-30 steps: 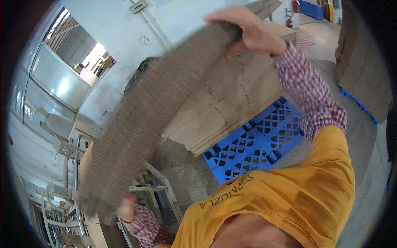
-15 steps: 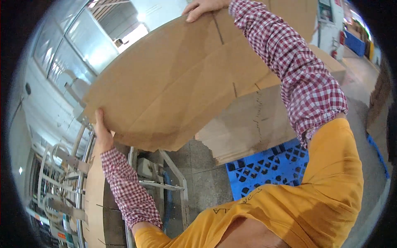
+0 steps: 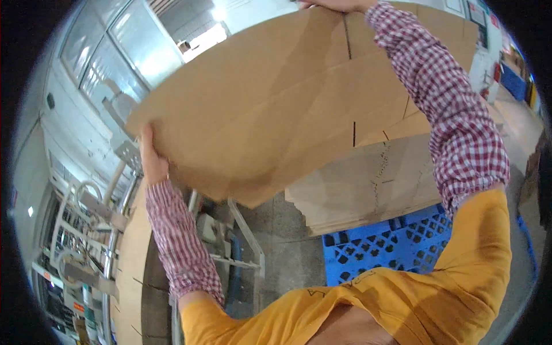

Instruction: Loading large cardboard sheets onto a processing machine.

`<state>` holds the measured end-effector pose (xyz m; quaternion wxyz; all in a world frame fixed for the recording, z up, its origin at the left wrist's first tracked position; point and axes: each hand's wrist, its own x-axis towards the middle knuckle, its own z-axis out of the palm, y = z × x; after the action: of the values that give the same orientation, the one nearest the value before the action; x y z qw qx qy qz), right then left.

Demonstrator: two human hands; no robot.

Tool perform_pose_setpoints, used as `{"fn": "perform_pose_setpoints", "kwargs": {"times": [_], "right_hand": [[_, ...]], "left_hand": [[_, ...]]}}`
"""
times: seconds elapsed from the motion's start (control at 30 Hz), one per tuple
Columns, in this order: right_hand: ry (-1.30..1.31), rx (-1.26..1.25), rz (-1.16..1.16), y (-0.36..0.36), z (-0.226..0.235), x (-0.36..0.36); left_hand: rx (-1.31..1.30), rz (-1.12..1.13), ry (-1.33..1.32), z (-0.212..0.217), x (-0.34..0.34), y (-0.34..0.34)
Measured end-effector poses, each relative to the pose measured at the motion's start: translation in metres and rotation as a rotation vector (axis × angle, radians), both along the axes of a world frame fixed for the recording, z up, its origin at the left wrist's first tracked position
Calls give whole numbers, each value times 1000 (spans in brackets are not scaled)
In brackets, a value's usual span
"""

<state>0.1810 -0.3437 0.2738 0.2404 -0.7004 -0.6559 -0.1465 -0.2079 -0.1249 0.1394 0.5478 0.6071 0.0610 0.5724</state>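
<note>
A large brown cardboard sheet [image 3: 247,109] with short dark slots spans the view, lifted and slightly bowed. My left hand [image 3: 152,155] grips its near left edge, thumb on the upper face and the other fingers hidden beneath. At the far edge my right hand [image 3: 339,4] is closed over the board, partly cut off by the top of the picture. Checked sleeve covers run along both forearms. Beneath the raised sheet lies a stack of cardboard sheets [image 3: 351,190], which rests on a blue plastic pallet [image 3: 379,247].
To the left stands a machine with metal rails and rollers [image 3: 95,230], with cardboard [image 3: 131,276] lying along it. A metal frame [image 3: 247,236] rises from the grey floor [image 3: 293,253] between machine and pallet. Glazed panels [image 3: 138,40] stand behind at the far left.
The held sheet has swung right and its right end now shows more. My right hand has moved right and farther up; my left hand has risen slightly. Both keep their grip.
</note>
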Motion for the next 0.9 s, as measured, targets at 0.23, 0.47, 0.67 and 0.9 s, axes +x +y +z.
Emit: {"fn": "perform_pose_setpoints", "kwargs": {"times": [0.23,0.47,0.67,0.9], "right_hand": [[102,-28,-111,-11,5,-22],[115,229,-189,-8,19,6],[-48,139,-188,51,-14,-20],[-133,309,-211,47,-5,35]], "left_hand": [[141,112,35,2,10,-1],[219,86,76,51,21,-16],[57,186,50,-15,-1,-1],[168,270,55,19,11,-28]]}}
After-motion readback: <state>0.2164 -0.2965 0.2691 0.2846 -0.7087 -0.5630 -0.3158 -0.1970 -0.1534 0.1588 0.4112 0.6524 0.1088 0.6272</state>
